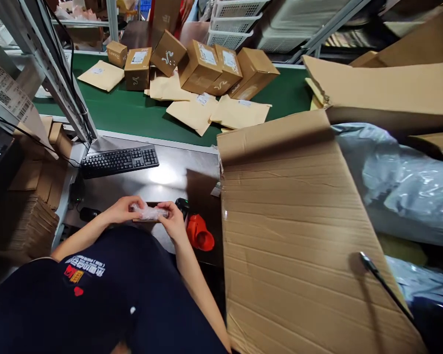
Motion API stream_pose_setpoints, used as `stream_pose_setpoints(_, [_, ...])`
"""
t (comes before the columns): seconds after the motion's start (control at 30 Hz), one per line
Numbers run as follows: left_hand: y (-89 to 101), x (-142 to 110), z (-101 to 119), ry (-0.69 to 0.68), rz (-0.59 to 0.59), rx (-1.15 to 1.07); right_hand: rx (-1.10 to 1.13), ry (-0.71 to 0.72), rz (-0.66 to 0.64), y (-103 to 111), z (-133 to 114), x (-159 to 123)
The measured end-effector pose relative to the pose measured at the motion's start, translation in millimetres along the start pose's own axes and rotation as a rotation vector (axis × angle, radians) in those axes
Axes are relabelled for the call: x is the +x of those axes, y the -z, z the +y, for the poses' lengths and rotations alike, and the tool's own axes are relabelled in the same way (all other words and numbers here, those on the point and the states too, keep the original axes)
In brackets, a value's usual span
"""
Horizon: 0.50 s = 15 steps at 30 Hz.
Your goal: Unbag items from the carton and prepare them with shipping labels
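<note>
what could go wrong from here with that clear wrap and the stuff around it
The clear wrap, between the left hand and right hand, looks loosely bunched and might slip. The red object sits close beside the right hand, so an outward swing could knock it. The tilted box on the green belt might topple if bumped.

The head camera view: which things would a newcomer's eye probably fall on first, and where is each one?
Probably first, the large brown cardboard panel that fills much of the right side. Next, the long green surface across the back, bearing brown cardboard boxes and tan paper envelopes. Then the bright red object, just right of the person's right hand, which with the left hand holds a crinkled clear plastic bundle.
</note>
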<state>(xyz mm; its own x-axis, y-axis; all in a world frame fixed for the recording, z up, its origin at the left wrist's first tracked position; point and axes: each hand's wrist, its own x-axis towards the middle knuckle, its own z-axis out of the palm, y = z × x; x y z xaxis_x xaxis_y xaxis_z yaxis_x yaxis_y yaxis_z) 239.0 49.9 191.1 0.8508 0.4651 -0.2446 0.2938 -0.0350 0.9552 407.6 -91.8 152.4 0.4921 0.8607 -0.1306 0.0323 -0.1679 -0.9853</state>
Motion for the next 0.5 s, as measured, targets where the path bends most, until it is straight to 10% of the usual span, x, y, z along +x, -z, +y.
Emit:
stream_pose_setpoints(0.33, [-33.8,7.1,-53.3,-0.001,0.165,0.207,-1.004,0.034,-0.465,-24.0,16.9,21.3])
stream_pose_setpoints(0.5, [-43.8,23.7,-66.1,0.047,0.196,0.208,-1.056,0.057,-0.585,-36.6,11.2,44.4])
